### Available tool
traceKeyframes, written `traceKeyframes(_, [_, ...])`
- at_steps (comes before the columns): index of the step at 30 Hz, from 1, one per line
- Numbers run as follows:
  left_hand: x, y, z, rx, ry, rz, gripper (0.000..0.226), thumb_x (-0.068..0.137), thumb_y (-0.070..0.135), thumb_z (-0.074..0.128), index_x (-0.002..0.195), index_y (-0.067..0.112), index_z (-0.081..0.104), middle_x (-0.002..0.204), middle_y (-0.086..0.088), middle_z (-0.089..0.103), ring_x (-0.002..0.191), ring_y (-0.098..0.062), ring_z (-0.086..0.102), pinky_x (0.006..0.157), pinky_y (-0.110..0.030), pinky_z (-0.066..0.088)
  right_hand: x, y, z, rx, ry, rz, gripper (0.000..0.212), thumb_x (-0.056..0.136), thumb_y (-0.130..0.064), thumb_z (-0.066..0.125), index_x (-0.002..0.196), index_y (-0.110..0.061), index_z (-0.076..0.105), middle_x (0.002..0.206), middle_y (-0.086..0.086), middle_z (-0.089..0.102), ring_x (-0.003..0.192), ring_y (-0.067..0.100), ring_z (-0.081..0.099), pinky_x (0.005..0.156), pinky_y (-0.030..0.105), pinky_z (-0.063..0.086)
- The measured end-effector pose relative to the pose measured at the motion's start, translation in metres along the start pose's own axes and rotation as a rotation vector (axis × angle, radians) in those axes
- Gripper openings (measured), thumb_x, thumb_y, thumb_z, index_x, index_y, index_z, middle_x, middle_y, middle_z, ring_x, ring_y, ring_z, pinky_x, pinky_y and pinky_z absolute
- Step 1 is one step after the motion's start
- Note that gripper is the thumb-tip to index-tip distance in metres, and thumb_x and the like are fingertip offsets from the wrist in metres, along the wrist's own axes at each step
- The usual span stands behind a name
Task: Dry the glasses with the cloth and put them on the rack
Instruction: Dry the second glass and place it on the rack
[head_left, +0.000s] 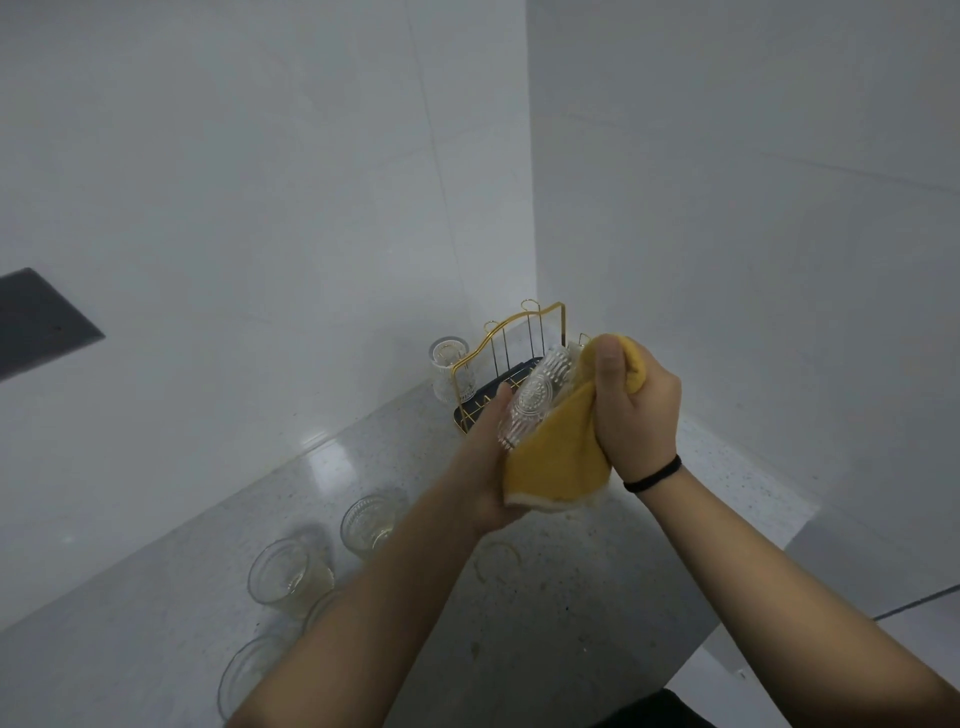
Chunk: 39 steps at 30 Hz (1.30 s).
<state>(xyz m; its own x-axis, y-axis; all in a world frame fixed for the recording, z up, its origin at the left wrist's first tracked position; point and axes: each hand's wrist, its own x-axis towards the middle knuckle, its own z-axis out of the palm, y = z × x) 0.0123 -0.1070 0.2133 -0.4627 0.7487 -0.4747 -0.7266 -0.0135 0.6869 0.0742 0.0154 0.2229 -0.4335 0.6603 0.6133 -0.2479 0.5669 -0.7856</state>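
The clear ribbed drinking glass lies tilted, its long axis toward the gold wire rack just behind; left hand grips it underneath, right hand clenches the yellow cloth alongside.

You are holding a clear pressed-glass tumbler showing a round medallion pattern and ribbing, against a mustard-yellow cloth with a white fuzzy underside. Just behind them, the gold wire rack is sitting on a dark navy tray.
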Motion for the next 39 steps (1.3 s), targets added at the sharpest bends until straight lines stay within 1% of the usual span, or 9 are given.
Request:
traceKeyframes(6, [0.013,-0.016,0.001,0.157,0.118,0.251,0.086,0.074,0.058,0.069,0.144,0.024,0.035,0.136,-0.009,0.056,0.115,-0.031,0.062,0.085,-0.047,0.057,0.002,0.006,0.003,0.027,0.087,0.17,0.042,0.085,-0.052,0.035,0.052,-0.027,0.032,0.047,-0.011,0.029,0.043,0.003,0.038,0.044,0.011,0.026])
traceKeyframes(10, [0.008,-0.005,0.003,0.098,0.061,0.106,0.048,0.091,0.056,0.048,0.124,0.022,0.057,0.115,-0.008,0.069,0.099,-0.027,0.068,0.082,-0.042,0.057,0.002,0.01,0.0,-0.007,0.006,0.049,0.045,0.086,-0.063,0.029,0.056,-0.032,0.039,0.046,-0.013,0.036,0.046,0.001,0.044,0.046,0.008,0.03])
traceKeyframes(13, [0.012,0.003,-0.006,0.037,0.001,0.024,0.049,0.097,0.056,0.035,0.121,0.02,0.059,0.107,-0.009,0.073,0.093,-0.027,0.07,0.082,-0.041,0.057,0.003,0.018,0.0,-0.057,-0.048,-0.028,0.066,0.088,-0.063,0.024,0.059,-0.01,0.048,0.053,-0.006,0.041,0.047,0.006,0.039,0.047,0.014,0.031])
traceKeyframes(18, [0.025,0.012,-0.017,0.055,-0.001,0.06,0.054,0.101,0.049,0.03,0.135,0.014,0.051,0.125,-0.014,0.065,0.108,-0.029,0.065,0.092,-0.041,0.053,0.004,0.036,0.002,-0.058,-0.041,0.007,0.059,0.089,-0.063,0.027,0.069,-0.013,0.051,0.061,-0.018,0.041,0.054,-0.003,0.043,0.052,0.007,0.033])
traceKeyframes(23, [0.045,0.04,-0.036,0.097,0.168,0.136,0.039,0.093,0.045,0.05,0.117,0.016,0.06,0.11,-0.011,0.068,0.088,-0.025,0.068,0.055,-0.026,0.056,0.014,0.055,0.008,-0.117,-0.058,0.143,0.044,0.087,-0.059,0.034,0.076,-0.02,0.052,0.065,-0.017,0.048,0.06,-0.001,0.051,0.058,0.009,0.037])
traceKeyframes(25, [0.059,0.056,-0.046,0.144,0.312,0.182,0.042,0.09,0.044,0.058,0.12,0.016,0.055,0.117,-0.013,0.064,0.094,-0.027,0.065,0.055,-0.024,0.053,0.022,0.061,0.017,-0.152,-0.123,0.206,0.039,0.089,-0.054,0.039,0.077,-0.02,0.054,0.065,-0.014,0.051,0.062,-0.001,0.05,0.058,0.009,0.037])
traceKeyframes(30, [0.092,0.106,-0.059,0.371,0.518,0.362,0.072,0.084,0.045,0.067,0.137,0.012,0.031,0.126,-0.013,0.054,0.093,-0.022,0.062,0.052,-0.023,0.052,0.042,0.075,0.038,-0.119,-0.188,0.315,0.035,0.082,-0.051,0.035,0.074,-0.023,0.054,0.067,-0.007,0.055,0.065,0.004,0.052,0.059,0.017,0.04])
traceKeyframes(35, [0.14,0.151,-0.067,0.804,0.648,0.587,0.075,0.08,0.066,0.06,0.136,0.019,0.041,0.135,-0.009,0.053,0.117,-0.026,0.056,0.099,-0.045,0.048,0.059,0.089,0.057,-0.106,-0.197,0.383,0.025,0.083,-0.049,0.035,0.069,-0.032,0.048,0.066,-0.009,0.054,0.064,0.005,0.051,0.059,0.018,0.04])
traceKeyframes(39, [0.185,0.166,-0.075,1.089,0.711,0.61,0.061,0.084,0.068,0.051,0.127,0.025,0.046,0.115,-0.011,0.061,0.099,-0.029,0.064,0.075,-0.032,0.048,0.066,0.103,0.07,-0.106,-0.191,0.406,0.024,0.081,-0.05,0.035,0.07,-0.033,0.048,0.065,-0.008,0.053,0.063,0.006,0.051,0.058,0.018,0.038])
